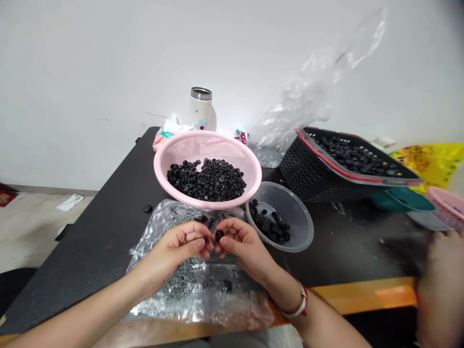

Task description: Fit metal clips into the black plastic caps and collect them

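My right hand pinches a small round black plastic piece between thumb and fingers. Close beside it, my left hand has thumb and fingers pressed together; what they hold, if anything, is too small to make out. Both hands are above a clear plastic bag with many thin grey metal screws on it. Just beyond stands a pink colander with many black round pieces. Right of my right hand, a clear plastic bowl contains more small black pieces.
A black basket full of black parts stands at the right, near a teal bowl. Behind the colander is a white tumbler. One black disc lies on the dark table. Another person's arm shows at far right.
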Available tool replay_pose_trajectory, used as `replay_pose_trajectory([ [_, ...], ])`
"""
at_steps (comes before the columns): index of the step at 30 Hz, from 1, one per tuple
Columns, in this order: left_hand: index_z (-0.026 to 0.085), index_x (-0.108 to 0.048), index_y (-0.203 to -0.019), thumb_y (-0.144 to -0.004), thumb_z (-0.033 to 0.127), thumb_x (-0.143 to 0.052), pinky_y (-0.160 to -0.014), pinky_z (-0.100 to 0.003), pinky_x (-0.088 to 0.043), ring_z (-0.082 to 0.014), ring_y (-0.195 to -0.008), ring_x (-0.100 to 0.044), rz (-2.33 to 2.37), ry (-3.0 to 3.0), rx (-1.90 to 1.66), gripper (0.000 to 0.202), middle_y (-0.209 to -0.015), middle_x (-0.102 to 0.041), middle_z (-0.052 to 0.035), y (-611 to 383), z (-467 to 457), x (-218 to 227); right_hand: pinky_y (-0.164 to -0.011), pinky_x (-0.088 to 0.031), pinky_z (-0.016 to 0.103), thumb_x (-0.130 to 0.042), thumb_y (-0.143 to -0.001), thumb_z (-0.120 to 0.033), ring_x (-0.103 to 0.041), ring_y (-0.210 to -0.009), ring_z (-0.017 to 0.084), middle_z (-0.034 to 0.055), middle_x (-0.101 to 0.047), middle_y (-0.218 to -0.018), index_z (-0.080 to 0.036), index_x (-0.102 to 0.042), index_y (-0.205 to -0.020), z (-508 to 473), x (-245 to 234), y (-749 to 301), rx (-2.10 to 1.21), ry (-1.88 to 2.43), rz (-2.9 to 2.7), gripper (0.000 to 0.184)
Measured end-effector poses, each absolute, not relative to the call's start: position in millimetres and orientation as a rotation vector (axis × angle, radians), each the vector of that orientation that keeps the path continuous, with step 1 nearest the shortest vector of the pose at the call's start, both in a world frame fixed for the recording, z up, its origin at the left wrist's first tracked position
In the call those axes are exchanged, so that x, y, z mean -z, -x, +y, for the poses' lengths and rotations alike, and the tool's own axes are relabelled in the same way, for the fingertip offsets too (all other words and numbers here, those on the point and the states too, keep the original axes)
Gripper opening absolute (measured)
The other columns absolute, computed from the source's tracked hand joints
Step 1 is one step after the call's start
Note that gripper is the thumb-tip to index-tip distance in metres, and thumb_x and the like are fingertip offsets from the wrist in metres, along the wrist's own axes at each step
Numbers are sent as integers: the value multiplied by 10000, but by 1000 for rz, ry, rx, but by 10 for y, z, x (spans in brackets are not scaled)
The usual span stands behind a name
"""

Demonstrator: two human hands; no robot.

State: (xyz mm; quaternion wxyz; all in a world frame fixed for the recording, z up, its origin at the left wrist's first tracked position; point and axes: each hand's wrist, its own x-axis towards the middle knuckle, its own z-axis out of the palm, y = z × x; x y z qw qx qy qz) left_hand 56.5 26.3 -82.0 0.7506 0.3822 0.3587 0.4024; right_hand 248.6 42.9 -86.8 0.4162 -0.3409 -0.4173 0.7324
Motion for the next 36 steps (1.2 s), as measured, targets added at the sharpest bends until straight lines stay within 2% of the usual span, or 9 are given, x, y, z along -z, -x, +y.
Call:
replay_pose_trajectory([
  [4,158,-666,-939,-798,335,-772,-669,-153,-511,-89,-723,-659,773,-814,-850,250,-809,-729,-21,-555,235,813,-515,-501,147,-779,-772,-319,-632,-678,102,9,-666,-749,-170,-711,-970,372,869,-2486,-1871,853,-1016,257],
  [12,156,-586,-954,-772,315,-799,-629,-143,-524,-83,-639,-687,810,-795,-812,322,-710,-715,10,-560,230,875,-501,-464,137,-828,-709,-302,-661,-706,109,10,-688,-821,-179,-719,-924,334,908,-2455,-1980,864,-935,271],
  [17,161,-523,-940,-746,334,-812,-541,-129,-509,-112,-588,-709,854,-826,-810,389,-685,-746,-16,-580,210,855,-492,-450,136,-839,-695,-314,-579,-600,68,-27,-625,-693,-165,-708,-875,316,899,-2423,-1982,834,-926,268],
  [21,166,-501,-875,-764,285,-778,-499,-141,-507,-131,-526,-702,905,-902,-838,321,-603,-730,-8,-601,183,799,-497,-469,147,-828,-712,-308,-560,-554,57,-24,-633,-690,-154,-700,-888,297,891,-2413,-2058,805,-911,266],
  [24,169,-527,-905,-739,191,-767,-512,-167,-531,-122,-495,-681,910,-937,-880,291,-574,-707,25,-615,176,766,-483,-475,148,-810,-734,-300,-580,-544,63,-19,-648,-695,-155,-689,-900,277,879,-2416,-2090,797,-911,251],
  [27,161,-603,-990,-716,141,-767,-511,-148,-516,-84,-477,-645,887,-986,-920,320,-572,-660,61,-619,189,756,-447,-470,135,-806,-727,-257,-621,-574,82,-20,-662,-705,-163,-683,-882,259,865,-2416,-2069,809,-917,219],
  [30,167,-662,-1048,-758,188,-754,-532,-145,-514,-75,-507,-641,854,-1006,-929,305,-602,-661,45,-607,203,762,-463,-481,131,-792,-723,-206,-648,-602,92,-10,-683,-693,-160,-697,-864,245,853,-2409,-2047,841,-945,177],
  [36,172,-695,-1132,-791,254,-739,-549,-215,-548,-122,-543,-650,873,-973,-827,354,-589,-690,3,-575,194,775,-477,-488,146,-764,-734,-182,-623,-533,68,-20,-700,-711,-181,-719,-855,233,834,-2401,-1999,776,-924,129],
])
